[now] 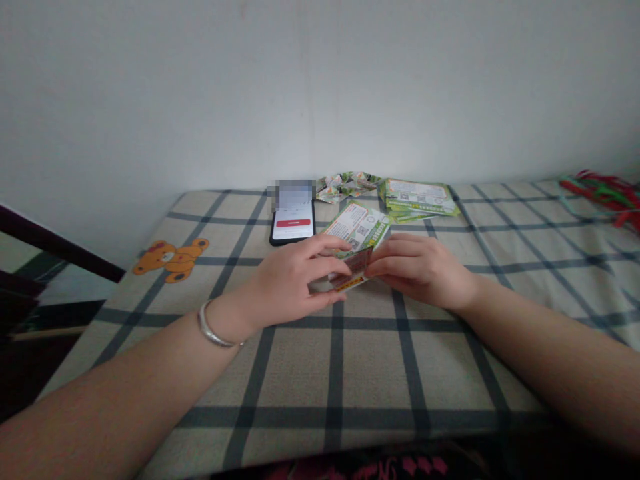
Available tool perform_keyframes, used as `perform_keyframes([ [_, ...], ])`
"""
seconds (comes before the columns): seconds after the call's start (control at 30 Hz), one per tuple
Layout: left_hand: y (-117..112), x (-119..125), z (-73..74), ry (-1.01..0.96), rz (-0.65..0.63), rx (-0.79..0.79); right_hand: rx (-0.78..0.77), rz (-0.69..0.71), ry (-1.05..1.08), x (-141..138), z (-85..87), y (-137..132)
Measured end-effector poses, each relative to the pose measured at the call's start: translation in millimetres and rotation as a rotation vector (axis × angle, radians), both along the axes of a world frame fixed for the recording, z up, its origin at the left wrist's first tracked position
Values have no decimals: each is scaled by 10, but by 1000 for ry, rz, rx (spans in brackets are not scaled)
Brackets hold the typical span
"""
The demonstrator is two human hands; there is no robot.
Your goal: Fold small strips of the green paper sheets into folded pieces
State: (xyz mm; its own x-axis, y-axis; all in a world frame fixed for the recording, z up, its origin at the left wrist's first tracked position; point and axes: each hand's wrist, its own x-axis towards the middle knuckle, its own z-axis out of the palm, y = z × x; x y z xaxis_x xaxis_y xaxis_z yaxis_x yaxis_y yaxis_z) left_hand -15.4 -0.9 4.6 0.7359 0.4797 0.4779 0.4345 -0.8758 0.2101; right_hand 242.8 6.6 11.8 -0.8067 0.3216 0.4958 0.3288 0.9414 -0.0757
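Note:
A green and white printed leaflet is between my hands, its near part bent up so that a darker reddish panel and a yellow strip show. My left hand, with a silver bangle at the wrist, is curled round the leaflet's left side, thumb below and fingers over it. Pinched at the right side of the fold are the fingers of my right hand. Just behind lie a pile of similar leaflets and some folded paper pieces with a green, white and orange print.
A phone with a lit screen lies left of the leaflet. The table wears a checked cloth with a teddy bear picture on the left. Red and green strings lie at the far right. A white wall stands behind.

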Motion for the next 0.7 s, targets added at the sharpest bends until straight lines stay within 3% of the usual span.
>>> perform_keyframes([
  [0.2, 19, -18, -6, 30, 22, 108, 19, -4, 9, 7, 0, -9],
  [0.47, -9, -33, 21, 123, 124, 271, -123, -20, 9, 7, -8, 44],
  [0.7, -4, -17, -4, 151, 165, 271, -186, -34, -3, 14, -15, 75],
])
